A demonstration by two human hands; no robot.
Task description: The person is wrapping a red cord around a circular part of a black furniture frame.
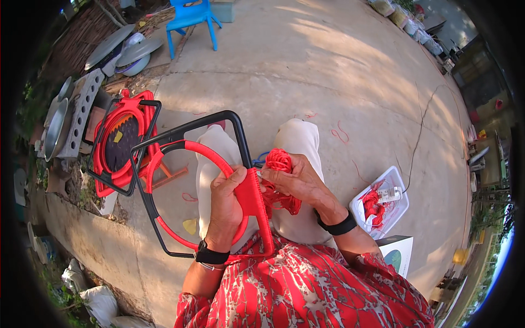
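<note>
Red-and-black frame [253, 198] in left hand [225, 201], cord bundle [279, 160] in right hand [302, 183].

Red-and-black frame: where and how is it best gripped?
Likely at its red panel, from the left, thumb on top: that part is broad and flat, while the right hand with the red cord crowds the other side.

The concrete floor [372, 98] carries a blue chair [190, 22] at upper left, red thread scraps [343, 139] near centre, a white tub [396, 216] at lower right.
</note>
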